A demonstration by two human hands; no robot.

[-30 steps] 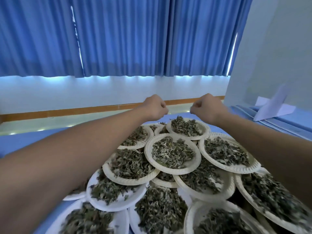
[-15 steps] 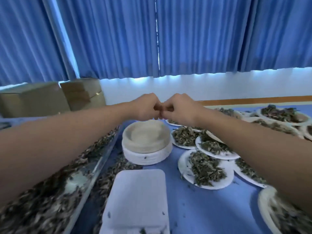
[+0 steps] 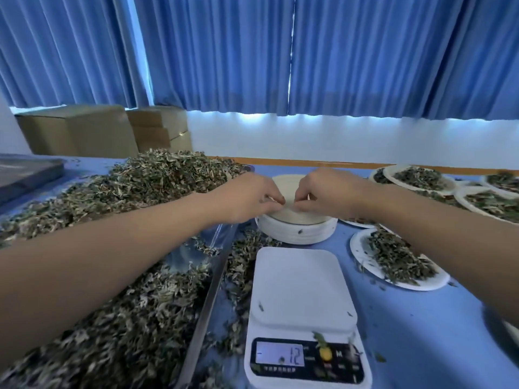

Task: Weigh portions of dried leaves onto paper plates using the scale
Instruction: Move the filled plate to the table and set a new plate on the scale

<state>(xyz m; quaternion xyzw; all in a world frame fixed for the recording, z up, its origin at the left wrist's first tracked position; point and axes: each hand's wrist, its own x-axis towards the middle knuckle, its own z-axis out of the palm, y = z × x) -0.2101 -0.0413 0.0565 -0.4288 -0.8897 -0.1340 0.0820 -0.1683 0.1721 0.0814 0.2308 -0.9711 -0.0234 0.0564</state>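
The stack of paper plates [image 3: 297,230] sits on the counter [image 3: 421,318] behind the scale [image 3: 302,287] (display showing 12), beside the dried leaves [image 3: 134,192], and the left hand [image 3: 252,196] and right hand [image 3: 323,192], fists meeting above it a moment ago, now pinch the near rim of its top plate [image 3: 286,183] with curled fingers [image 3: 273,198].

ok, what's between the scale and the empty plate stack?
Head view: just a narrow bare strip of blue tablecloth separates scale and plate stack.

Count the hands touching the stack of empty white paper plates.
2. The left hand is on the left of the stack of empty white paper plates, the right hand on its right; both pinch its top near rim, fingers nearly meeting.
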